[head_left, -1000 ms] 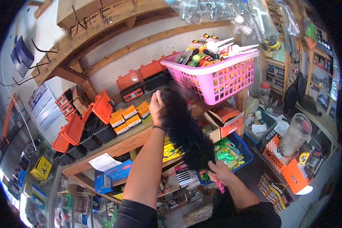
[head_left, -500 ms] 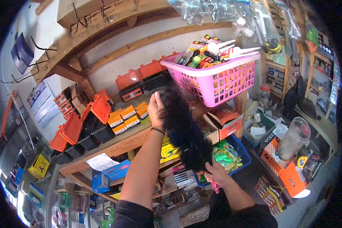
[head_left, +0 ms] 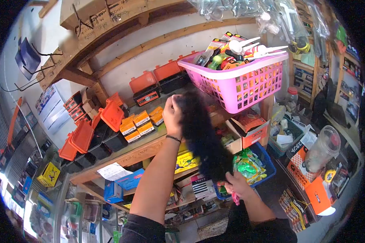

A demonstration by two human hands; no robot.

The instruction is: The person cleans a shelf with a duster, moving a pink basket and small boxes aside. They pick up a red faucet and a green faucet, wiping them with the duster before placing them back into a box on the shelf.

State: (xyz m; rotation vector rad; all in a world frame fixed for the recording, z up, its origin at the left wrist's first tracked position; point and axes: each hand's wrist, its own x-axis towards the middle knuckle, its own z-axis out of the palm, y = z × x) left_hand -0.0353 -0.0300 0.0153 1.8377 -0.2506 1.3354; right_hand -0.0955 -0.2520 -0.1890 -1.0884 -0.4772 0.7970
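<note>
A fluffy black duster [head_left: 205,139] slants across the middle of the view, smeared a little by motion. Its pink handle [head_left: 235,197] pokes out below my right hand [head_left: 237,184], whose fingers are wrapped round the lower end. At the upper end my left hand [head_left: 174,115] is closed against the fluff, with part of its fingers hidden behind it. A dark band circles the left wrist. Just left of that hand, small yellow-orange boxes [head_left: 142,123] stand stacked on the wooden shelf [head_left: 138,152].
A pink basket [head_left: 251,81] full of packaged goods stands on the shelf at upper right. Black cases with orange lids [head_left: 111,115] line its left side. Lower right are a blue crate [head_left: 267,164] and orange boxes [head_left: 318,194]. Plastic-wrapped goods [head_left: 288,20] hang above.
The view has shifted, so the shelf and basket appear slightly further right. Both hands still hold the duster; the left hand's fingers look more curled.
</note>
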